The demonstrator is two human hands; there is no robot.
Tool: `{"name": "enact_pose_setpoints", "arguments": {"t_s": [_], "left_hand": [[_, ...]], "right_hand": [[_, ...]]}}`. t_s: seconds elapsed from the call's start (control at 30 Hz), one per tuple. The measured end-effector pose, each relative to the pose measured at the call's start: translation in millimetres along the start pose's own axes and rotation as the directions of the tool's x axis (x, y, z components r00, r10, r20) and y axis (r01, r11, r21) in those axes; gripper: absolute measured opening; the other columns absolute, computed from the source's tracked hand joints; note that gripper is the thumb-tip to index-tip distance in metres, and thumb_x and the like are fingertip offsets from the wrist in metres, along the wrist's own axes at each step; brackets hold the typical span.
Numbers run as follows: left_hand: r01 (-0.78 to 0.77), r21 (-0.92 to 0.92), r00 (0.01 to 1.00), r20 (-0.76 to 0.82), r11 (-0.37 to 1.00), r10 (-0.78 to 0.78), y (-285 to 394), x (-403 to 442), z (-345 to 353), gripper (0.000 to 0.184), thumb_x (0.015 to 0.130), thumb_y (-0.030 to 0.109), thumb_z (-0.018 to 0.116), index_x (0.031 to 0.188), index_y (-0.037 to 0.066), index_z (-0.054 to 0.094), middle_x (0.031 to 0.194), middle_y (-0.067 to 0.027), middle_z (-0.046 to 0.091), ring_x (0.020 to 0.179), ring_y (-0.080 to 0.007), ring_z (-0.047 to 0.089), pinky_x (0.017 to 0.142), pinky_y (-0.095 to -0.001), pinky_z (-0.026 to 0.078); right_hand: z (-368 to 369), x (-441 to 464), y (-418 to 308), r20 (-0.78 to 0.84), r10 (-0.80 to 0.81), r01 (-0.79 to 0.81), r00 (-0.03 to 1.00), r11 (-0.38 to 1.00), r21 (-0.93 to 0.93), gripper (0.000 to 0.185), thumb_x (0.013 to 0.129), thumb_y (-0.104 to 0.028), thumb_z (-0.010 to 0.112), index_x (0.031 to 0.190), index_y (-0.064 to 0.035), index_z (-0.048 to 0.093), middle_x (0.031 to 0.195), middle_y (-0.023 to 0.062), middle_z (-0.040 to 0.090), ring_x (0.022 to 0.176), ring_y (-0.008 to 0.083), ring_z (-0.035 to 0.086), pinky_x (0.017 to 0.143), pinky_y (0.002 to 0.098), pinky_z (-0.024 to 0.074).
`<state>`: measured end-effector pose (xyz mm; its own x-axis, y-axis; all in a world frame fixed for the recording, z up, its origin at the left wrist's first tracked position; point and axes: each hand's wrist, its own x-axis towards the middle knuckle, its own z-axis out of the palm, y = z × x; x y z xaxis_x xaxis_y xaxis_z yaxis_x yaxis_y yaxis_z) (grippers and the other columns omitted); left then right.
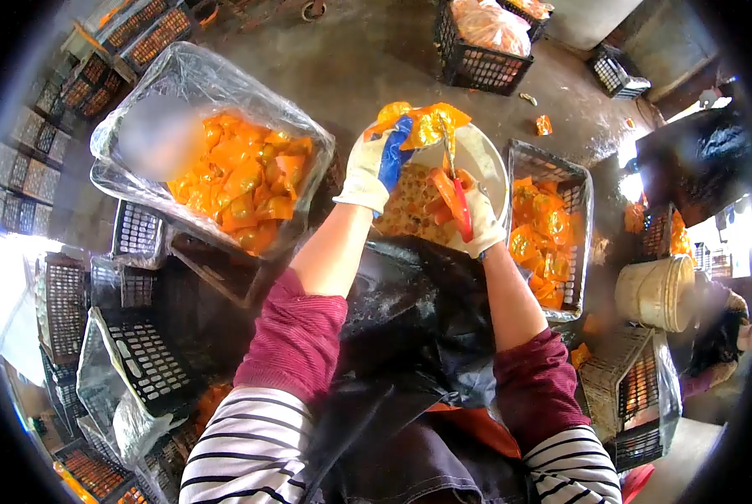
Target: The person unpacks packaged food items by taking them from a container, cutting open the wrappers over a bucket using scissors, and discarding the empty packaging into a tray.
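My left hand (373, 166), in a white and blue glove, is closed on a shiny orange-gold packet (430, 126). In my right hand (480, 222), gloved with orange at the fingers, is a pair of scissors (461, 208) with red handles. The scissor blades point up and meet the packet's right part; whether they are cutting it I cannot tell. Beneath both hands stands a white bucket (497, 164) holding many small pale-brown pieces (405, 200).
A plastic-lined crate (296, 113) of orange packets stands left, another crate (584, 227) of packets right. A crate with a bagged load (485, 67) is at the back. Stacked crates (149, 361) line the left. A pale bucket (655, 292) and another person (716, 336) are right.
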<state>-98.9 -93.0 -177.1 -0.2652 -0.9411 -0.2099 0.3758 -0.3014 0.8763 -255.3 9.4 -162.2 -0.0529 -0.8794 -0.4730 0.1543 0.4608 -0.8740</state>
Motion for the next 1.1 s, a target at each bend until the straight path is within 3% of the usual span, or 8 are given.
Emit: {"name": "enact_pose_setpoints", "arguments": {"t_s": [0.13, 0.23, 0.33, 0.43, 0.53, 0.63, 0.77, 1.1], "left_hand": [[0.037, 0.040, 0.999, -0.035, 0.999, -0.036, 1.8, 0.6, -0.2, 0.043, 0.087, 0.027, 0.068, 0.119, 0.000, 0.056, 0.107, -0.0097, 0.064, 0.091, -0.0160, 0.063, 0.077, -0.0256, 0.052], [-0.032, 0.273, 0.999, 0.013, 0.962, 0.030, 12.8, -5.8, 3.0, 0.042, 0.087, 0.027, 0.068, 0.118, 0.000, 0.057, 0.107, -0.0098, 0.064, 0.091, -0.0158, 0.063, 0.077, -0.0256, 0.053], [-0.007, 0.128, 1.000, -0.007, 0.992, 0.008, 1.9, 2.8, -1.1, 0.040, 0.087, 0.025, 0.068, 0.117, 0.001, 0.058, 0.105, -0.0098, 0.064, 0.091, -0.0162, 0.063, 0.077, -0.0265, 0.054], [0.034, -0.253, 0.995, 0.096, 0.967, -0.009, -9.0, 8.5, -1.8, 0.038, 0.087, 0.023, 0.068, 0.116, 0.001, 0.058, 0.104, -0.0093, 0.064, 0.088, -0.0166, 0.064, 0.074, -0.0270, 0.055], [-0.011, -0.093, 0.976, 0.214, 0.996, 0.031, -8.5, -1.9, 6.3, 0.042, 0.092, 0.037, 0.059, 0.119, 0.005, 0.058, 0.106, -0.0064, 0.063, 0.090, -0.0132, 0.061, 0.071, -0.0234, 0.049], [0.027, 0.019, 0.990, 0.137, 0.999, -0.030, -28.6, 11.1, -2.8, 0.042, 0.093, 0.037, 0.056, 0.118, 0.003, 0.058, 0.104, -0.0052, 0.065, 0.089, -0.0132, 0.061, 0.072, -0.0245, 0.049], [-0.118, 0.605, 0.992, 0.104, 0.787, 0.068, -14.5, 0.4, -7.6, 0.038, 0.093, 0.038, 0.054, 0.113, 0.007, 0.061, 0.098, -0.0092, 0.067, 0.086, -0.0183, 0.062, 0.078, -0.0293, 0.049], [-0.237, 0.555, 0.970, 0.086, 0.797, 0.228, -16.6, 0.6, -8.0, 0.044, 0.088, 0.040, 0.061, 0.111, 0.003, 0.063, 0.102, -0.0061, 0.067, 0.092, -0.0154, 0.062, 0.081, -0.0299, 0.047]], "right_hand": [[-6.1, 27.7, 34.2, -0.035, -0.143, 0.144, 0.989, 0.988, 0.055, 0.040, 0.093, -0.026, 0.058, 0.125, -0.0056, 0.049, 0.106, 0.0112, 0.064, 0.073, 0.0238, 0.067, 0.059, 0.0292, 0.0539], [1.7, 25.2, 30.8, -0.053, -0.218, 0.224, 0.974, 0.959, 0.174, 0.039, 0.089, -0.028, 0.063, 0.121, -0.0086, 0.052, 0.084, 0.0089, 0.064, 0.060, 0.0200, 0.063, 0.050, 0.0292, 0.0473], [-6.6, 16.0, 21.0, -0.007, -0.036, 0.037, 0.999, 0.992, 0.121, 0.038, 0.090, -0.023, 0.061, 0.123, -0.0084, 0.051, 0.085, 0.0102, 0.064, 0.057, 0.0193, 0.063, 0.048, 0.0285, 0.0478], [-4.2, 8.6, 9.7, -0.004, 0.018, -0.017, 1.000, 0.998, 0.065, 0.035, 0.090, -0.019, 0.061, 0.122, -0.0069, 0.051, 0.085, 0.0112, 0.063, 0.058, 0.0184, 0.063, 0.047, 0.0273, 0.0472], [0.7, 8.9, 10.3, -0.050, -0.005, 0.007, 0.999, 1.000, 0.030, 0.034, 0.090, -0.017, 0.061, 0.121, -0.0049, 0.051, 0.082, 0.0118, 0.062, 0.057, 0.0175, 0.063, 0.044, 0.0262, 0.0463], [5.2, 6.6, 6.8, -0.051, -0.014, 0.008, 0.999, 0.993, -0.121, 0.034, 0.091, -0.018, 0.059, 0.120, -0.0035, 0.052, 0.083, 0.0120, 0.062, 0.057, 0.0172, 0.062, 0.044, 0.0262, 0.0464], [-0.8, 7.0, 18.8, 0.010, -0.060, 0.061, 0.998, 0.991, -0.116, 0.037, 0.090, -0.021, 0.061, 0.121, -0.0028, 0.052, 0.088, 0.0117, 0.062, 0.057, 0.0167, 0.061, 0.044, 0.0270, 0.0471], [1.2, 0.5, 13.7, 0.021, -0.060, 0.063, 0.998, 0.982, -0.180, 0.034, 0.092, -0.023, 0.058, 0.120, -0.0037, 0.052, 0.086, 0.0080, 0.060, 0.062, 0.0167, 0.061, 0.047, 0.0265, 0.0470]]}}
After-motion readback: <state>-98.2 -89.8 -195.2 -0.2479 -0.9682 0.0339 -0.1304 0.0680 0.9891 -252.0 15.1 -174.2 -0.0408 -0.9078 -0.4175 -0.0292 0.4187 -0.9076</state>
